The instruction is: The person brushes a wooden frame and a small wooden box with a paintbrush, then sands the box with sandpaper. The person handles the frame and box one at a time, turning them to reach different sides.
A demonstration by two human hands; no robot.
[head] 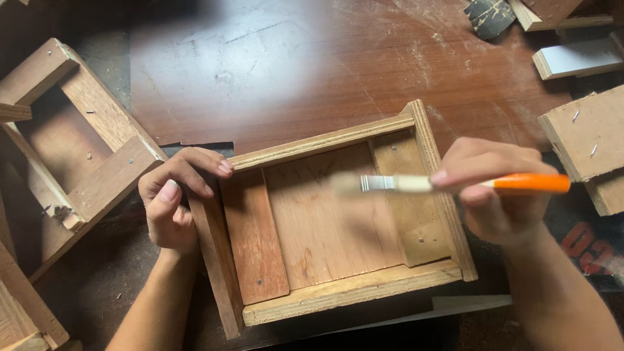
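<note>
Surface: reddish-brown counter [312, 71], dusty and scuffed, strewn with timber offcuts.
Box: I see a shallow open wooden tray-box [338, 218] lying flat at centre near me, slightly askew, with nailed plank walls and a patchwork board floor.
Left hand: my left hand [172, 201] grips the box's far-left corner, fingers [208, 162] curled over the rim and clamped on the wall.
Right hand: my right hand [497, 192] pinches a paintbrush [455, 184] with an orange handle, fingers closed on the ferrule end; the bristles are blurred above the box floor, so I cannot tell whether they touch.
Handling: I judge the box stiff, fairly light and rough-edged with possible splinters; best held by a wall or corner. The brush is light, its bristles soft.
Surroundings: a similar wooden frame [78, 143] lies at left; plywood scraps [582, 130] lie at right.
</note>
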